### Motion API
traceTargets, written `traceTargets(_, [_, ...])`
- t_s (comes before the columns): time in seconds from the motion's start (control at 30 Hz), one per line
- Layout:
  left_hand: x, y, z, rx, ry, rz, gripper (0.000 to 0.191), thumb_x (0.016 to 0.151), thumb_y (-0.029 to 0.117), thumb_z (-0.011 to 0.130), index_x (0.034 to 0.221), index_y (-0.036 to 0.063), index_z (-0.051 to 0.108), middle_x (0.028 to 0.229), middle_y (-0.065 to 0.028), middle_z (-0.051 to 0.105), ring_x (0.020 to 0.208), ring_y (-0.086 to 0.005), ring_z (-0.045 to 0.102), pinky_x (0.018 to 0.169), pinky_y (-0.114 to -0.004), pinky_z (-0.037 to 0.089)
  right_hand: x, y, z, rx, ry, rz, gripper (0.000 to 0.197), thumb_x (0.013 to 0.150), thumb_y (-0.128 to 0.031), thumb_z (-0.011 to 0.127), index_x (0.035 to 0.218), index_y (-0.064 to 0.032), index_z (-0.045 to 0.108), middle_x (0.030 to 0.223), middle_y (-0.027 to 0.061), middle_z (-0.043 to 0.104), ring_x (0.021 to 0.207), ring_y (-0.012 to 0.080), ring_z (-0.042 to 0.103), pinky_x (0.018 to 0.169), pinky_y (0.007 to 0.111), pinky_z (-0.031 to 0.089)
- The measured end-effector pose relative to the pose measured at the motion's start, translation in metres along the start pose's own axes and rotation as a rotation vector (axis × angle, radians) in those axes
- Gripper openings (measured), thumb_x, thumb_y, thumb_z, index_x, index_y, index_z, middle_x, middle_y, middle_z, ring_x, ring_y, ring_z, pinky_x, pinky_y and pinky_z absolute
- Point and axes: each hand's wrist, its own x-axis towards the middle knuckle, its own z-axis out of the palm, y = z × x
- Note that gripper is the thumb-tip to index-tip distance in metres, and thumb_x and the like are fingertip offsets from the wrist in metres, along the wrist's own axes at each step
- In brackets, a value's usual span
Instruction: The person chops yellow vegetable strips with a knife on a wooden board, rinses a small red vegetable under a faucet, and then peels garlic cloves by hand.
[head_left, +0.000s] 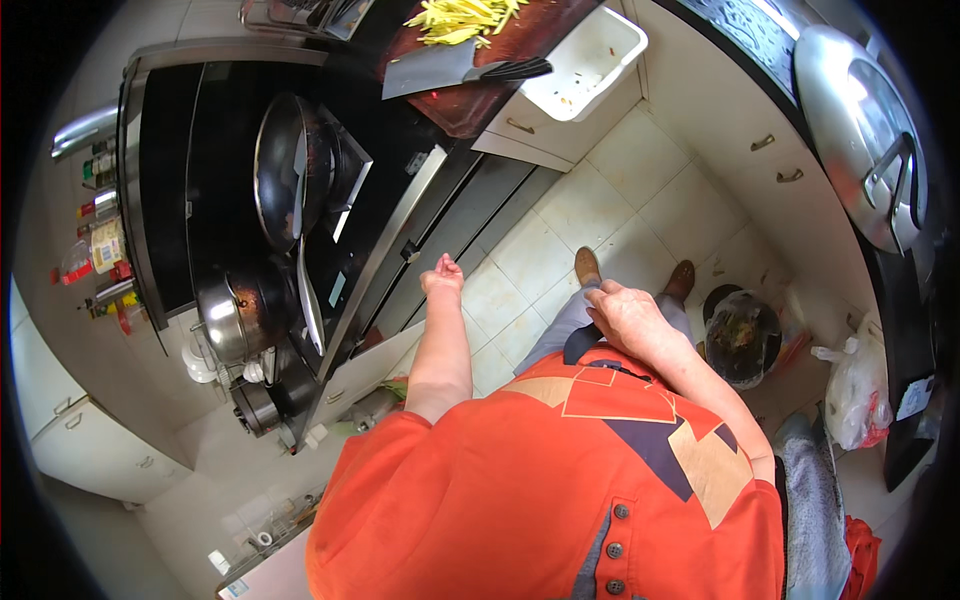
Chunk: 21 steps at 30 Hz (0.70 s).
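My left hand (445, 274) is out in front of the stove's control panel, its fingers curled with nothing visible in them. My right hand (631, 313) is at my waist, next to a dark strap (581, 343); its fingertips point down, and whether they grip anything is hidden. On the stove, a dark wok (276, 176) sits over a burner. A metal spatula (308, 292) lies across the wok, its handle jutting over the stove's front. A steel pot (225, 319) stands beside the wok.
A cleaver (431, 71) and yellow cut strips (457, 21) lie on a cutting board (469, 112). Beside it is a white bin (577, 82). A lined trash can (742, 337) stands on the floor. On the right counter is a domed lid (855, 135); a plastic bag (859, 390) hangs there.
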Motion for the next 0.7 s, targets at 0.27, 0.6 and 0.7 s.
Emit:
traceTargets(0.27, [0.017,0.038,0.009,-0.038,-0.285,-0.039,0.034,0.092,0.029,0.028,0.087,0.0042,0.051,0.051,0.0020,0.037,0.037,-0.0109,0.025,0.036,-0.023,0.020,0.055,-0.033,0.041,0.045,0.007,-0.012,0.014,0.086,-0.013,0.057,0.091,0.0000,0.058,0.086,0.0179,0.059,0.079,0.0369,0.062,0.071,0.045,0.051])
traceTargets(0.6, [0.008,0.042,0.027,0.012,-0.148,-0.058,0.035,0.091,0.031,0.026,0.081,0.0062,0.049,0.046,0.0034,0.027,0.035,-0.0106,0.022,0.035,-0.024,0.017,0.090,-0.031,0.087,0.059,-0.002,-0.016,0.015,0.086,-0.014,0.057,0.087,0.0007,0.058,0.085,0.0185,0.060,0.076,0.0354,0.063,0.069,0.044,0.051])
traceTargets(0.7, [0.010,0.045,0.024,-0.020,-0.164,-0.101,0.036,0.092,0.031,0.026,0.081,0.0061,0.049,0.046,0.0039,0.027,0.035,-0.0101,0.023,0.035,-0.023,0.018,0.091,-0.035,0.092,0.061,0.002,-0.044,0.016,0.087,-0.015,0.056,0.087,0.0009,0.058,0.085,0.0185,0.060,0.075,0.0347,0.064,0.068,0.044,0.052])
